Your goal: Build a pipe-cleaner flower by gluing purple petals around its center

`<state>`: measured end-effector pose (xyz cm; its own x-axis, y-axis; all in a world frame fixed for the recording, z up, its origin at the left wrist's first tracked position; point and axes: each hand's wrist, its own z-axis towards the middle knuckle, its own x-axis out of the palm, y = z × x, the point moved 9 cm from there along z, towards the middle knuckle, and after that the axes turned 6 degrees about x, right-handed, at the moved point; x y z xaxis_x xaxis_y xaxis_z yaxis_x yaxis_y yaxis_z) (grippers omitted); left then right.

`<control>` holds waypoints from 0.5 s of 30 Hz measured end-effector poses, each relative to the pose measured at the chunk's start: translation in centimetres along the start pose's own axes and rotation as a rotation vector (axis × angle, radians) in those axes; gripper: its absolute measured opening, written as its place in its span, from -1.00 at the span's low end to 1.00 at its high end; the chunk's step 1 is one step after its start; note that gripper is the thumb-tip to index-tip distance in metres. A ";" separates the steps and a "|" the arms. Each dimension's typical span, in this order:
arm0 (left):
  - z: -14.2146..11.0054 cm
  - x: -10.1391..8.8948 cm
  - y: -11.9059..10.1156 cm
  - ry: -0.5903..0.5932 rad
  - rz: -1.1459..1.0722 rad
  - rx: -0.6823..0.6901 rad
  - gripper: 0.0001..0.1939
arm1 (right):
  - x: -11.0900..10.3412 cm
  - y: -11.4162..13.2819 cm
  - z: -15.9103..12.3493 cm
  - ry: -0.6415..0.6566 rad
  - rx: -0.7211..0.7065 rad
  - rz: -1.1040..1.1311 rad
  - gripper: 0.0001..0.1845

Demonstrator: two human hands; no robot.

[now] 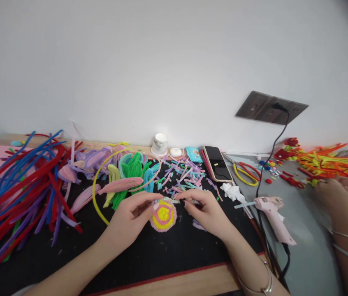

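A round disc of coiled pipe cleaner (pixel 163 222), ringed in yellow and pink, hangs just above the black mat (pixel 174 255). My left hand (pixel 135 211) pinches its upper left edge between thumb and fingers. At the upper right of the disc, my right hand (pixel 205 211) is closed on a pale green pipe cleaner (pixel 170 200) that runs along the top rim. Whether that strip is joined to the disc cannot be made out. Behind my hands lie many short cut pieces of pipe cleaner (pixel 183 174) in pastel colours.
Long red, blue and purple pipe cleaners (pixel 50 181) and looped petals (pixel 131 170) cover the left. A paper cup (pixel 161 144), phone (pixel 218 163) and scissors (pixel 248 174) lie behind. At right are a corded glue gun (pixel 274 220) and another person's hands (pixel 340 201).
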<state>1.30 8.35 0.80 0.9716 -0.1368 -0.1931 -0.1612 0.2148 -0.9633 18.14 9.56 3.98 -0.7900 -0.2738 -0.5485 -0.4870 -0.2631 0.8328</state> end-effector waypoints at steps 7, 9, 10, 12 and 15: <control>0.0 0.0 0.3 0.013 0.040 -0.027 -0.78 | 0.0 0.3 0.0 0.020 -0.028 -0.016 -0.73; 0.0 -0.2 0.5 0.011 0.106 -0.039 -0.74 | -0.1 0.3 0.0 0.017 -0.037 -0.027 -0.72; 0.0 -0.2 0.6 0.014 0.126 -0.046 -0.73 | -0.1 0.3 -0.1 0.015 -0.042 -0.035 -0.71; 0.0 -0.1 0.8 0.028 0.120 -0.060 -0.72 | -0.1 0.4 -0.1 0.014 -0.051 -0.049 -0.71; -0.1 0.4 1.0 0.046 0.042 -0.059 -0.73 | -0.1 0.6 -0.1 0.016 -0.070 -0.058 -0.71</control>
<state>1.47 8.40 -0.23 0.9550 -0.1729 -0.2409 -0.2132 0.1642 -0.9631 17.97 9.36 4.50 -0.7552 -0.2706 -0.5970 -0.5042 -0.3423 0.7929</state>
